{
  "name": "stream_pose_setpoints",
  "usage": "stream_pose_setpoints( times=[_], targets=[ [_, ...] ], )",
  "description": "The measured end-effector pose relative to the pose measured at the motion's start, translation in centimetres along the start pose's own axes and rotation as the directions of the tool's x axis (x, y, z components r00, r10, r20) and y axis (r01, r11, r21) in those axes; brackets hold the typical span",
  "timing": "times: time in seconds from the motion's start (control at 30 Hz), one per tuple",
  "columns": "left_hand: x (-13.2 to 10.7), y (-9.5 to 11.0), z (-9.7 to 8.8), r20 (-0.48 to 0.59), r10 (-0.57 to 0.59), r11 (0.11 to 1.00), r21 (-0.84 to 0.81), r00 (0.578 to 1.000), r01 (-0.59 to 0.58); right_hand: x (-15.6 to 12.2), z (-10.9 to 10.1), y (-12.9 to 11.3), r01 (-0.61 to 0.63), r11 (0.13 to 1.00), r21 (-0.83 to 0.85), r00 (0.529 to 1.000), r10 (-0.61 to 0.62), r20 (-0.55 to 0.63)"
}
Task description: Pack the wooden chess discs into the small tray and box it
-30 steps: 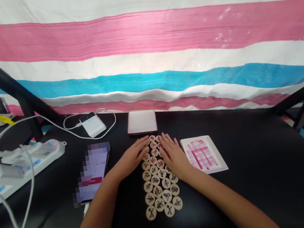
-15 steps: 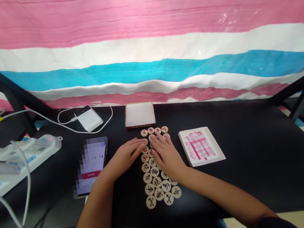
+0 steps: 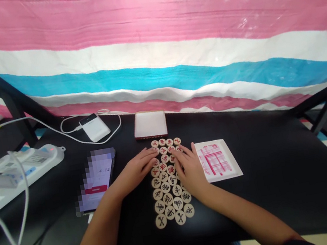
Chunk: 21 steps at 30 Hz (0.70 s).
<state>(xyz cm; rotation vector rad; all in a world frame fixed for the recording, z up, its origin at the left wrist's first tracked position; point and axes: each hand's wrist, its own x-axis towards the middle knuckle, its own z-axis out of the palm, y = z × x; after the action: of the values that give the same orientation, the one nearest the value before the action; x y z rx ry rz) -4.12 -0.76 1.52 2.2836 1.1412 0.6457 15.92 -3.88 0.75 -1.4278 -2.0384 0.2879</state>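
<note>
Grip loose, left hand (image 3: 138, 170) and right hand (image 3: 191, 172) with fingers extended and nothing clasped, over xiangqi pieces (image 3: 165, 187) ranked inward from the bench's (image 3: 274, 183) near edge; light, even pressure from both sides advised, lest any ride up.

Beyond the fingers (image 3: 147, 153), the striped sheet (image 3: 145, 14) is bright, with glare rightward; left of them, the phone (image 3: 99, 179) is partly pixelated.

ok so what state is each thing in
round pieces: flat, characters up
left hand: fingers extended, touching pieces
right hand: fingers spread over pieces
phone: screen up, lit
power strip: red light on
power bank: cable plugged in
back tray: open side up
red-marked white item: marks up
</note>
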Motion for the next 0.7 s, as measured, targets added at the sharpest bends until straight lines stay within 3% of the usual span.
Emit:
stream_pose_setpoints(
  times=[0.5, 0.7],
  targets=[
    [-0.6, 0.7, -0.5, 0.03, -0.031, 0.999, 0.016, 0.999, 0.031, 0.3, -0.7, 1.1, -0.034, 0.999, 0.014, 0.996, 0.035, -0.079],
    [-0.5, 0.4, 0.1, 0.023, 0.003, 1.0, 0.015, 1.0, -0.003, -0.6, -0.6, -0.7, 0.063, 0.995, 0.08, 0.995, -0.068, 0.071]
  ],
)
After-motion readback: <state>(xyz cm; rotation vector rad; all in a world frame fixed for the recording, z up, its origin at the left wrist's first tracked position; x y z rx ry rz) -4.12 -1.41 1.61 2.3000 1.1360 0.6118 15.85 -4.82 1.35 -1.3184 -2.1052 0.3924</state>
